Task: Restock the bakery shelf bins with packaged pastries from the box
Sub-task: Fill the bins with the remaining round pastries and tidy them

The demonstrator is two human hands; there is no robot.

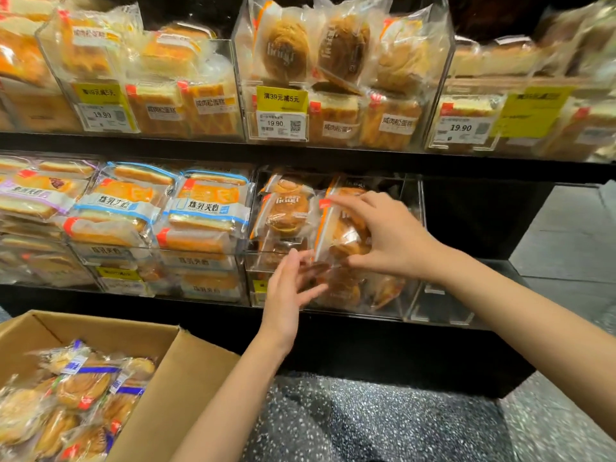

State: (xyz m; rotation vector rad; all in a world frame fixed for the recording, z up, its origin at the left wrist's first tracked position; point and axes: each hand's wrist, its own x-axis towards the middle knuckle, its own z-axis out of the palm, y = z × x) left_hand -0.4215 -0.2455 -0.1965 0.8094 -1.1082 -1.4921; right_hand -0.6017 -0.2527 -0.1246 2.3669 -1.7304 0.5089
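A: Looking at the lower shelf, we see the right hand (pixel 388 235) with its grip curled round a packaged pastry (pixel 336 235), thumb beneath and fingers over the top edge, holding it upright at the mouth of a clear acrylic bin (pixel 413 208).

B: And the left hand (pixel 288 288)?

A: Its grip is wide, with fingers straight and spread; the fingertips (pixel 295 255) lie at the lower left corner of the same wrapper, just above the bin's front lip. Whether they touch the wrapper we cannot tell.

B: What stands around the pastry?

A: A second round pastry pack (pixel 283 211) stands just to its left in the same bin, and more packs (pixel 343 288) lie below, seen through the clear front. Left of that bin, sandwich-cake packs with blue labels (pixel 203 208) fill the neighbouring compartment. The right part of the bin, behind the right hand, shows only dark shelf.

B: And the supply?

A: The cardboard box (pixel 186 371) sits at lower left, open, with wrapped pastries (pixel 76 388) inside. Above, the upper shelf bins (pixel 333 61) carry yellow price tags (pixel 281 98) reading 19.90.
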